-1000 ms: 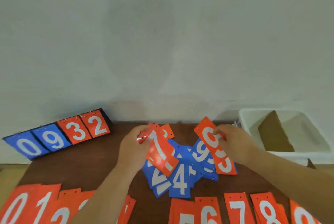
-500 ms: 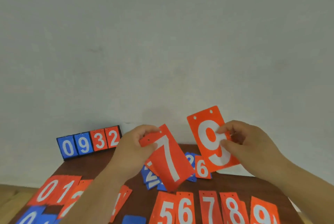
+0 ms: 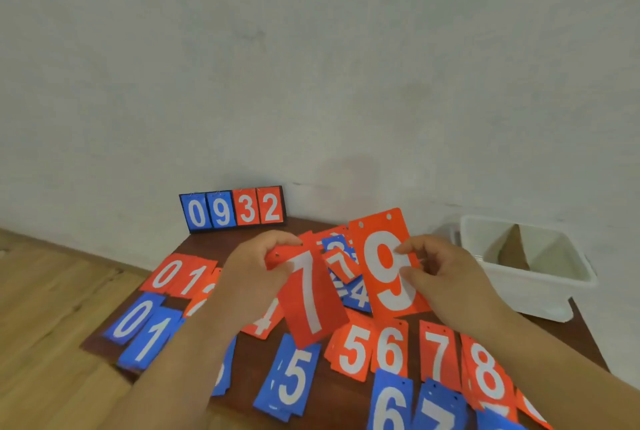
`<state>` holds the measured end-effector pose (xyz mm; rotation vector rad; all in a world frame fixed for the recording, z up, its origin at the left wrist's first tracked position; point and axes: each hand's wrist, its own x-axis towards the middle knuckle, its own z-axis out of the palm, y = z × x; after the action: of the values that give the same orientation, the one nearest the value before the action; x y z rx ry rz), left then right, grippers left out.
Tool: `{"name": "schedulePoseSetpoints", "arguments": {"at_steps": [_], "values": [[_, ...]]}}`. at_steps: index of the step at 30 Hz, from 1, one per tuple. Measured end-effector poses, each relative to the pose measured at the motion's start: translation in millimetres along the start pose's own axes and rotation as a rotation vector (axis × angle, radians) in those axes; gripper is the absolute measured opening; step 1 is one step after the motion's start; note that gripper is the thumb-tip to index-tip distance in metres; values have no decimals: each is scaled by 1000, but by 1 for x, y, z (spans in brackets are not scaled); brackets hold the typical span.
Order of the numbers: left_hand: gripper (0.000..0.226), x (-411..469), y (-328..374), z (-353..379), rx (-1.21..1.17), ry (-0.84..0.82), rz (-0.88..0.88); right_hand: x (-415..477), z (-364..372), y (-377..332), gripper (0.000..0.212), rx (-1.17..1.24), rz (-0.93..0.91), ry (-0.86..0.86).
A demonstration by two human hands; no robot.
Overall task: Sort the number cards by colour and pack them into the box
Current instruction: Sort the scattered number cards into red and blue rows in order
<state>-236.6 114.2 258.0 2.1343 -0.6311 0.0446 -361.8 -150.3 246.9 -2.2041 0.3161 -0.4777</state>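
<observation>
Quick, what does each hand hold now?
Left hand: pinches the red 7 card.
Right hand: pinches the red 9 card.

red 7 card (image 3: 311, 301) and red 9 card (image 3: 388, 266) held up mid-frame
loose cards (image 3: 351, 350) spread flat below, white box (image 3: 530, 294) open, centre right

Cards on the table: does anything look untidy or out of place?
Yes. The central heap mixes red and blue cards lying askew over one another, while the red row in front lies ordered by number.
</observation>
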Motion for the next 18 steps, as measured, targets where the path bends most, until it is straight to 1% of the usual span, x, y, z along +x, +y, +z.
{"name": "schedulePoseSetpoints", "arguments": {"at_steps": [4, 10, 15, 18], "values": [[36, 10, -37, -19, 66, 5, -67, 15, 28, 6, 34, -22, 23, -13], [36, 41, -102, -44, 28, -29, -161, 44, 81, 8, 32, -79, 93, -44], [31, 86, -140, -48, 66, -174, -144, 62, 104, 18, 34, -119, 234, -34], [31, 116, -151, -29, 38, -275, -104, 59, 100, 29, 34, -145, 348, 38]]}}
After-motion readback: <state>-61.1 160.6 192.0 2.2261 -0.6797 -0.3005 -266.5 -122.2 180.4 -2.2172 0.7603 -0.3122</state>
